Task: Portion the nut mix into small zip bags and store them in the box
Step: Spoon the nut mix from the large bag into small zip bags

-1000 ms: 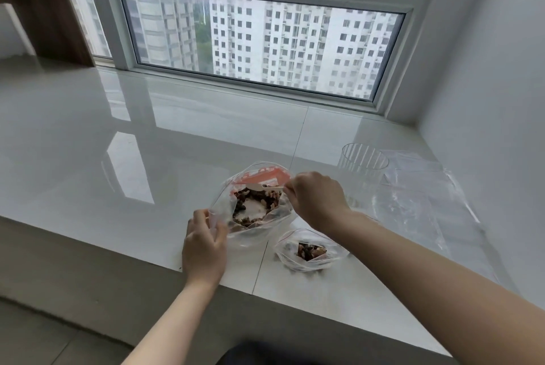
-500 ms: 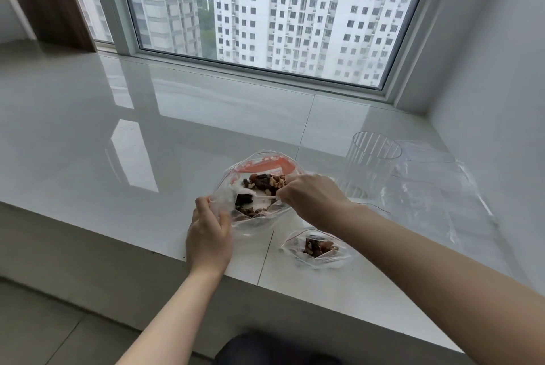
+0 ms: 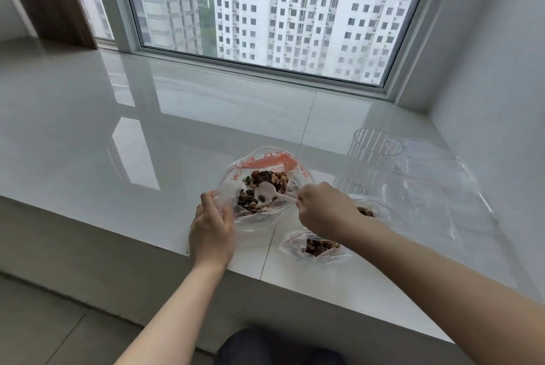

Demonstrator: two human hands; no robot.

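A large clear zip bag with an orange seal lies open on the white sill, with the nut mix inside. My left hand pinches the bag's near left rim. My right hand grips the handle of a white plastic spoon, whose bowl is over the nuts inside the bag. A small zip bag with some nuts lies under my right wrist. Another small bag with nuts peeks out behind my right hand.
A clear ribbed plastic container stands to the right of the big bag. Empty clear bags lie flat further right near the white wall. The sill's front edge runs just below my hands. The window is behind.
The spoon's bowl, hidden before, now shows above the nuts in the big bag. My left hand stays on the bag's rim. The camera has tilted slightly.
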